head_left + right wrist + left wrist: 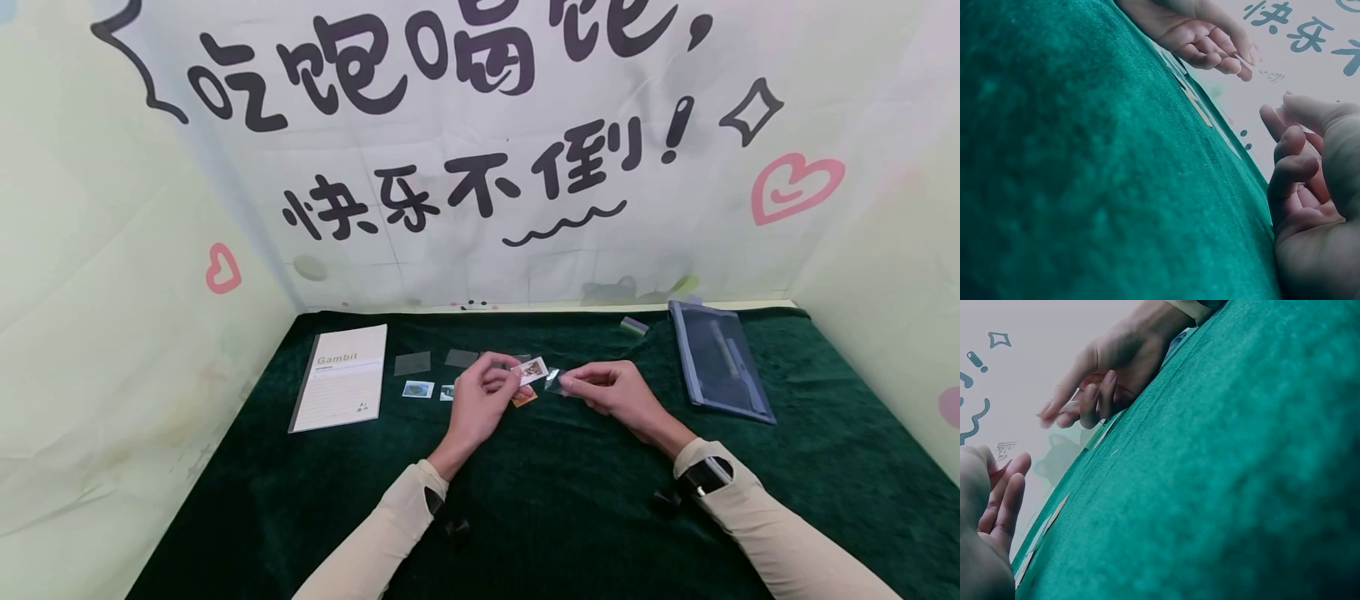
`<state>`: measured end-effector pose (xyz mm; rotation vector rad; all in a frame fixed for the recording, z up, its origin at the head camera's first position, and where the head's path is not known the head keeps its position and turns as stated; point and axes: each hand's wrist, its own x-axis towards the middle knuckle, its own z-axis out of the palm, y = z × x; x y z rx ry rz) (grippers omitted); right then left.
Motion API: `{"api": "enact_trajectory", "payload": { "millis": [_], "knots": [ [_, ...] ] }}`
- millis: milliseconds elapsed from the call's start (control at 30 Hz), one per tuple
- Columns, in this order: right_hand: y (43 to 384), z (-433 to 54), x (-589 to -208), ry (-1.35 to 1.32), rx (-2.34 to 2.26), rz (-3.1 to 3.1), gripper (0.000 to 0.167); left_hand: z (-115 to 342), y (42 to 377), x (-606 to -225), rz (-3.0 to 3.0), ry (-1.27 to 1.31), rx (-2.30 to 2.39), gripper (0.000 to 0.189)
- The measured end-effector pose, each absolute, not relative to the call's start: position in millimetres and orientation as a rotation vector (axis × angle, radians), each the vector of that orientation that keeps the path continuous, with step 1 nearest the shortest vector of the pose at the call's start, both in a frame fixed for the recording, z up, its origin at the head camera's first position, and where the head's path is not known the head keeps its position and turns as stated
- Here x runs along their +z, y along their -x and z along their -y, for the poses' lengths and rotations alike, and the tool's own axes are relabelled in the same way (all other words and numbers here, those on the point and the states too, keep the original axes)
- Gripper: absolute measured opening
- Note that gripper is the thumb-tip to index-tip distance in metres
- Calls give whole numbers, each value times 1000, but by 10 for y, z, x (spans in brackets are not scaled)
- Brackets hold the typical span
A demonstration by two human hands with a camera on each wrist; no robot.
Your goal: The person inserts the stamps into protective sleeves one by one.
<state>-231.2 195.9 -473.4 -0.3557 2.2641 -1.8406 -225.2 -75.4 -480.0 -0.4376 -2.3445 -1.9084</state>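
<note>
Between thumb and fingers, my left hand [480,398] pinches a white-bordered stamp [534,371] with a brown picture. Just to its right, my right hand [621,397] pinches a small clear plastic sleeve [553,381] by its right side. In the head view the stamp and sleeve are close together; whether they touch I cannot tell. An orange stamp [524,397] lies on the cloth below the held stamp, partly hidden by my left fingers. A blue-green stamp [417,389] lies farther left, beside another stamp [447,392] half covered by my left hand.
Clear sleeves [412,363] lie in a row behind the stamps. A notebook [341,379] is at the left, a blue mesh zip pouch [722,362] at the right. A small striped block [634,326] sits near the back edge of the dark green cloth [570,508].
</note>
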Motion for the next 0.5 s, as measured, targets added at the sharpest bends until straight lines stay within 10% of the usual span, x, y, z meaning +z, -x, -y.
{"api": "enact_trajectory", "payload": {
  "millis": [500],
  "knots": [
    [2314, -1922, -4746, 328, -1790, -2317, 34, 754, 2256, -4817, 2327, 464, -1957, 29]
  ]
}}
